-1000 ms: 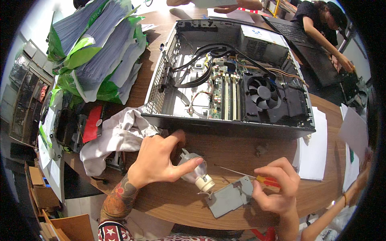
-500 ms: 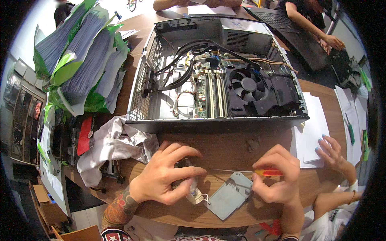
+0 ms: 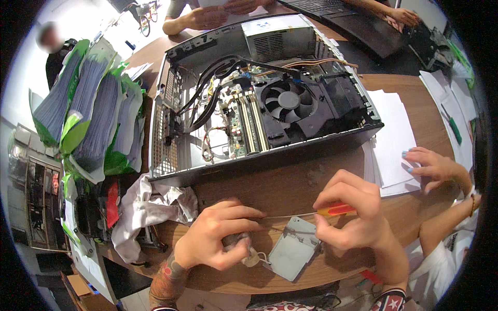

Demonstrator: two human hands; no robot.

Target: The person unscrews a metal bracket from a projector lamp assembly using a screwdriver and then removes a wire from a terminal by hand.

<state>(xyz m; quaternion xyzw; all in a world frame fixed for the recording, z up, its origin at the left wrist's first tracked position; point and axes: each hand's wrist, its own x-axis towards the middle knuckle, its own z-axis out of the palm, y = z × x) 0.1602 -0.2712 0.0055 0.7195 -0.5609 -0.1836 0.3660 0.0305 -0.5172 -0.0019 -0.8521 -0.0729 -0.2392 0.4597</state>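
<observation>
My left hand (image 3: 220,236) is curled over a glass lamp (image 3: 237,241) with a pale ceramic base (image 3: 256,260), mostly hiding the glass. A short wire joins the base to a grey metal plate (image 3: 291,250), which lies on the wooden table (image 3: 262,189) between my hands. My right hand (image 3: 347,212), fingers closed, grips a yellow and red screwdriver (image 3: 332,210); its thin shaft lies horizontally just above the plate. Behind both hands stands an open black and silver computer case (image 3: 207,170), with a fan (image 3: 287,101), cables and boards inside.
Green-edged paper bundles (image 3: 85,109) and a crumpled white cloth (image 3: 150,207) are on the left. White sheets (image 3: 389,129) lie right, under another person's hand (image 3: 430,168). Co-workers' hands (image 3: 218,15) are at the far side, near a black laptop (image 3: 363,28).
My left hand has moved from beside the lamp to over it. The plate is turned slightly. Another person's hand has come onto the right-hand papers. The whole view has shifted.
</observation>
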